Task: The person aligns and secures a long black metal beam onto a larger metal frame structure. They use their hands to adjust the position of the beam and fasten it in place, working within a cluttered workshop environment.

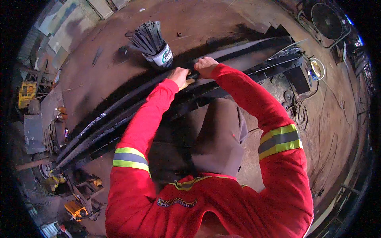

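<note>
While two hands, left hand (179, 76), right hand (205, 66), grip clenched on one brush handle (189, 81), one bucket (160, 57) near.

Fingers of left hand (179, 76) & right hand (205, 66) curl away from cam, so what they clamp is mostly hidden; only a dark stub (193, 74) shows between them. Grey hood (219, 135) below the grip covers part of the black steel beams (119, 115). Can (160, 56) of rods up-left of grip: label too small to read. Fan (326, 20), far right of grip, cut by pic edge.
</note>
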Demonstrator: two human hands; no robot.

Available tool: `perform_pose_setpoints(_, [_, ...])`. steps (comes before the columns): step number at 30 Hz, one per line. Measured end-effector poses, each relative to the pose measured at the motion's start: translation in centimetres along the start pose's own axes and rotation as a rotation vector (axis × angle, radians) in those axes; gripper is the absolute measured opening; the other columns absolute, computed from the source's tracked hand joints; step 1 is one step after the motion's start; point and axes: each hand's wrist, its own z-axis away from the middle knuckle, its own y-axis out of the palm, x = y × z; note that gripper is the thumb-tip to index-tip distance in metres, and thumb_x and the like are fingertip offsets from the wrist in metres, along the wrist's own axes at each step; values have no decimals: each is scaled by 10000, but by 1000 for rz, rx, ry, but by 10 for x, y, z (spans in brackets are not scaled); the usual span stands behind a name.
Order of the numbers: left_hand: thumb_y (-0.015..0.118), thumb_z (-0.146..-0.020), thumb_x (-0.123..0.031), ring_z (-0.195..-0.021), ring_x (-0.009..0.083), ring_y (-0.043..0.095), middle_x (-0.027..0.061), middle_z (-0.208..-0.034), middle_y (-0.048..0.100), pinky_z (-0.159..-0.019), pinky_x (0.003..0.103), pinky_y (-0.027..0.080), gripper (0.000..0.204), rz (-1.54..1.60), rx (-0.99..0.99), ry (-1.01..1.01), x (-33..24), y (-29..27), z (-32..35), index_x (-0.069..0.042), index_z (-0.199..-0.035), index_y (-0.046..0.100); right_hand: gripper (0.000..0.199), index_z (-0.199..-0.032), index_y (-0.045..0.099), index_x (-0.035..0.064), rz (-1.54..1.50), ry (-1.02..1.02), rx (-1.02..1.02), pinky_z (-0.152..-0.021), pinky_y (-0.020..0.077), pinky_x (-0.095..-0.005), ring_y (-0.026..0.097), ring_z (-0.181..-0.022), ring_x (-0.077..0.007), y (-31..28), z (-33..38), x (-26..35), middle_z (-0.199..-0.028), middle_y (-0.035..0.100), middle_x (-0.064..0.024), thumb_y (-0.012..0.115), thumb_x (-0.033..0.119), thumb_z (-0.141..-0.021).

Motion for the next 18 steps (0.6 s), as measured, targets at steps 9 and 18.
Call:
perform_pose_setpoints(9, [744,-671,-320,-831,394,611,218,-845,633,-738,449,497,350,-162,-26,-111,-6,10,0,-5,-776,636,214,-885,650,120,15,72,-69,-703,521,-401,648,-842,-291,9,-1,8,-895,657,-122,627,300,-770])
perform_pose_setpoints(18, [726,-707,-240,-876,386,608,180,-915,624,-749,478,492,311,-176,-29,-76,-11,13,13,-45,-924,618,148,-821,660,145,7,115,-215,-681,504,-404,657,-786,-274,28,8,9,-814,658,-110,525,202,-799])
